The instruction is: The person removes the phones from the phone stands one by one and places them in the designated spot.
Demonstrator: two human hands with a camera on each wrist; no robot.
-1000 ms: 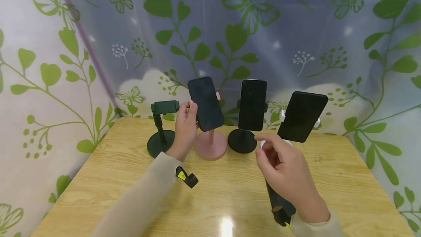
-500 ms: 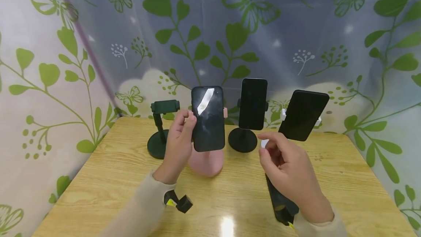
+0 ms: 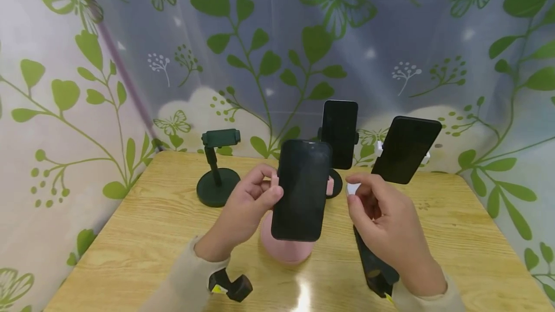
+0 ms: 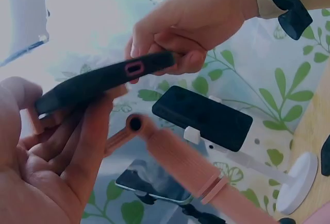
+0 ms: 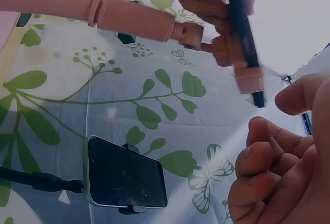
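Your left hand (image 3: 243,211) pinches the left edge of the phone (image 3: 301,191), thumb on its front and fingers behind, by the clamp. Your right hand (image 3: 388,227) holds nothing: its fingers are loosely curled, thumb and forefinger apart, to the right of the phone. The phone sits between the 2 arms of the pink stand (image 3: 286,252), above its round base; you can't tell whether that base lies flat. With only 1 hand on it, a sideways pull could twist the clamp or tip the stand, and squeezing an arm outward might let the phone slip. Just behind, swinging it back could knock the second phone (image 3: 340,134) in the black stand. Further right, a third phone (image 3: 407,148) leans in a white holder (image 3: 427,158); your right elbow side is safer. The green stand (image 3: 217,187) is on your left.
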